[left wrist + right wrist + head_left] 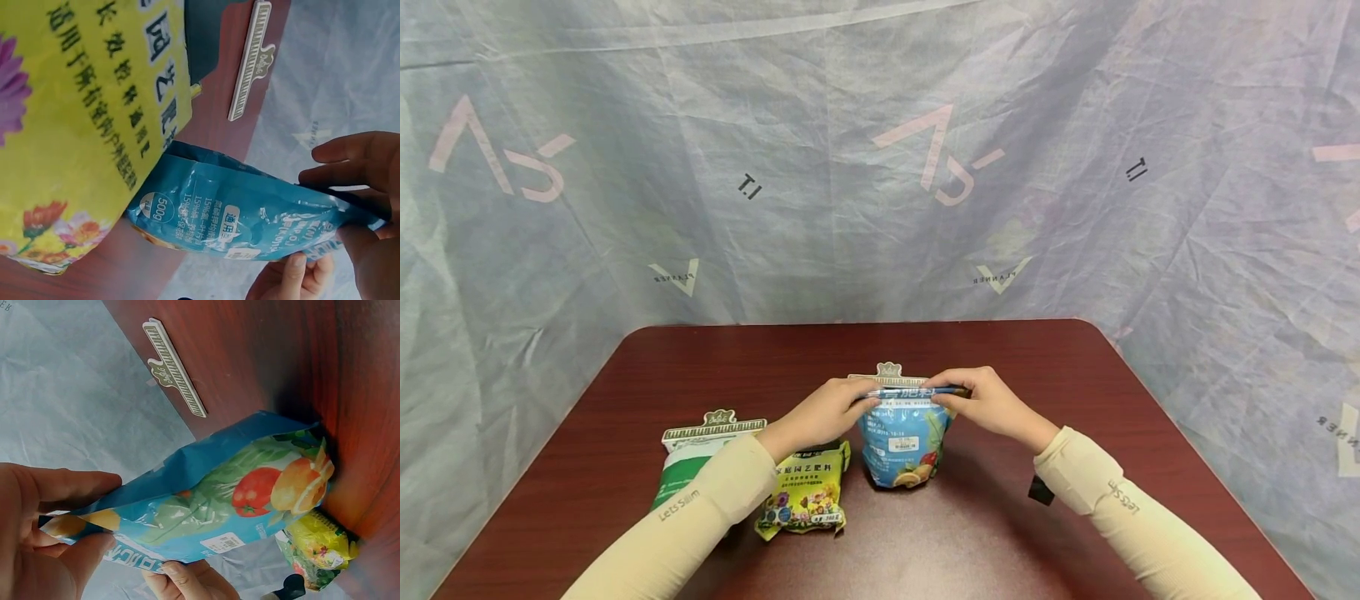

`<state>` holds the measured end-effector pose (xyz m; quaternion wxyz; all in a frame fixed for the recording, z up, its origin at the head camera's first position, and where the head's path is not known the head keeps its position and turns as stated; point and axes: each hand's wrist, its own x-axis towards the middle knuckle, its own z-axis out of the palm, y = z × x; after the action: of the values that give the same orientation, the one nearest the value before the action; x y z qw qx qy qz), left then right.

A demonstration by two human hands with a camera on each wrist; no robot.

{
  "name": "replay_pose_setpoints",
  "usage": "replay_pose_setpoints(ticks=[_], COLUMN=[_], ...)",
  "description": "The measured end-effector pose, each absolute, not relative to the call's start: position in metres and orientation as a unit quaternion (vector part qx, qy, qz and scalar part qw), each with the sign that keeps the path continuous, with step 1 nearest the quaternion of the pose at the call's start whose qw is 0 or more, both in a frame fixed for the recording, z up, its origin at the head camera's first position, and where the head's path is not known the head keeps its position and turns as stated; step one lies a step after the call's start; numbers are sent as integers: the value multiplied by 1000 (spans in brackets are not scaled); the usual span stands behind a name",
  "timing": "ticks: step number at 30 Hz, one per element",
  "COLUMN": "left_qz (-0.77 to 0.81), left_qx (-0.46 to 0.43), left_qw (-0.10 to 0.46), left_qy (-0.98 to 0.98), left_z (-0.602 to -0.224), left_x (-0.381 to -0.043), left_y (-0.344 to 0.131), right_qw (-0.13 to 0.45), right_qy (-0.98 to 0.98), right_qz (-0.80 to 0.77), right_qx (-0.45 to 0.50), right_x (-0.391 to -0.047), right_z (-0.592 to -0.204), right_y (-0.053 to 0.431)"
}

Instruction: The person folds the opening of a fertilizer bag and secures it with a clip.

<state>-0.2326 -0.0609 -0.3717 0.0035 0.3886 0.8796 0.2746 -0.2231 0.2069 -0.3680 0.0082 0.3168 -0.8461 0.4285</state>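
Observation:
A blue fertilizer bag [904, 450] with fruit pictures stands upright on the table in the head view, its top edge rolled into a narrow strip. My left hand [829, 410] pinches one end of that strip, thumb in front and fingers behind. At the other end my right hand [991, 405] pinches it the same way; in the right wrist view its thumb [94, 553] presses the near side. Behind the bag lies a long pale sealing clip [176, 372] with a decorated tab, apart from both hands.
Left of the blue bag is a yellow flower-printed fertilizer bag [808, 487]. Beyond my left sleeve stands a green and white bag [688, 462] with a similar clip [715, 426] along its top. A small black object [1041, 491] shows beside my right sleeve. Grey cloth [820, 167] hangs behind the table.

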Motion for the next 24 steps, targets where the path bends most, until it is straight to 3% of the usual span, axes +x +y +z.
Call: replay_pose_setpoints(ticks=[15,24], left_qz=[378,459], left_qx=[366,333], left_qw=[38,56], left_qy=[849,822], left_z=[-385,-396], left_x=[-238,-245], left_y=[-71,-73], right_qw=[-37,-46], right_qy=[-816,-802], right_qz=[513,531], right_qx=[265,272], right_x=[-229,-215], right_z=[-381,-362], right_y=[215,210])
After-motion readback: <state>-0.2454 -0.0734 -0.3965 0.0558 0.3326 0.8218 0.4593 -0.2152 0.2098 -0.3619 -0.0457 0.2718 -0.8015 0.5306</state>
